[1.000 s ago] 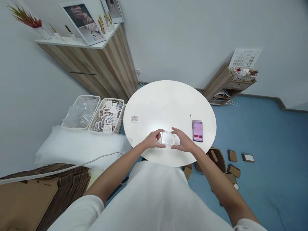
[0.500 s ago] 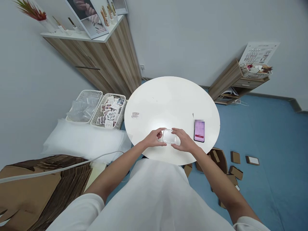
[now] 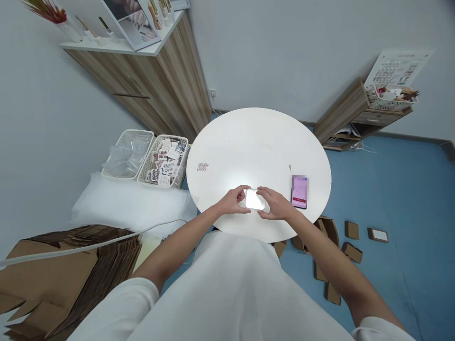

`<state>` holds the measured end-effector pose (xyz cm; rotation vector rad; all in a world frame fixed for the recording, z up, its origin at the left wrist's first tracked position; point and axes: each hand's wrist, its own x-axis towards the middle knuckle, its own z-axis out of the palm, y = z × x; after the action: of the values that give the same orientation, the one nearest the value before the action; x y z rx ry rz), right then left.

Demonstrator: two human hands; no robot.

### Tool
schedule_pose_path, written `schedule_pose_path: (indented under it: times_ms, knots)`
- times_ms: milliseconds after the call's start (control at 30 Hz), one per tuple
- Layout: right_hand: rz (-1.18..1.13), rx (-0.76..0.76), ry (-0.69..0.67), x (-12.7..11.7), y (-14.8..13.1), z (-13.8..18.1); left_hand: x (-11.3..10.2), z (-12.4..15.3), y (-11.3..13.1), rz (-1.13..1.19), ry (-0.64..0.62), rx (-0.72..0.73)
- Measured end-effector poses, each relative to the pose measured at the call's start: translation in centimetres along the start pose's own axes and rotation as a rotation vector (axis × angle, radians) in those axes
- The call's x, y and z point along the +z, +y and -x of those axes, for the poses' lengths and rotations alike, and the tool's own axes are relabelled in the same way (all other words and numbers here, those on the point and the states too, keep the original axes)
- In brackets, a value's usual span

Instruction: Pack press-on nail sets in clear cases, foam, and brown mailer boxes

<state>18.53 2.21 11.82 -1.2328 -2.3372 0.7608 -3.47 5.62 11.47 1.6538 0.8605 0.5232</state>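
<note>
Over the near edge of the round white table (image 3: 249,137), both of my hands grip a small clear plastic case (image 3: 254,199). My left hand (image 3: 234,201) pinches its left end with curled fingers. My right hand (image 3: 275,204) clasps its right end, fingers bent over the top. A small sheet of press-on nails (image 3: 202,167) lies on the table to the left, away from my hands. A phone (image 3: 299,191) with a pink screen lies flat just right of my right hand.
Two white baskets stand left of the table, one with clear cases (image 3: 127,154), one with nail packets (image 3: 164,161). Flattened cardboard (image 3: 60,279) is stacked at lower left. Small brown boxes (image 3: 351,241) lie scattered on the blue floor at right. Wooden cabinets stand against the wall.
The view has shifted a little, so everything sits slightly to the right. My hands have drawn closer together on the clear case and turned it, and it now catches a bright glare.
</note>
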Motion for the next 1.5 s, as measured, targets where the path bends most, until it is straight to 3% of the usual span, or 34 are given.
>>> schedule_pose_path:
  times_ms: [300,500,700,1100,1500]
  knots:
    - [-0.047,0.016,0.054,1.4,0.8,-0.6,0.1,0.1,-0.2,0.201,-0.016,-0.063]
    - [-0.088,0.012,0.074,1.1,0.2,-1.2,-0.3,0.1,-0.4,0.319,-0.022,-0.086]
    - [-0.088,0.055,0.075,0.6,-0.8,-1.6,-0.7,0.2,-0.3,0.333,-0.035,-0.089]
    - [-0.023,-0.012,0.133,-0.2,-1.5,-2.4,-2.1,-0.6,0.5,0.238,-0.043,-0.029]
    - [0.04,-0.067,0.209,0.7,-0.5,-3.0,-1.1,-0.8,0.5,0.352,-0.062,-0.017]
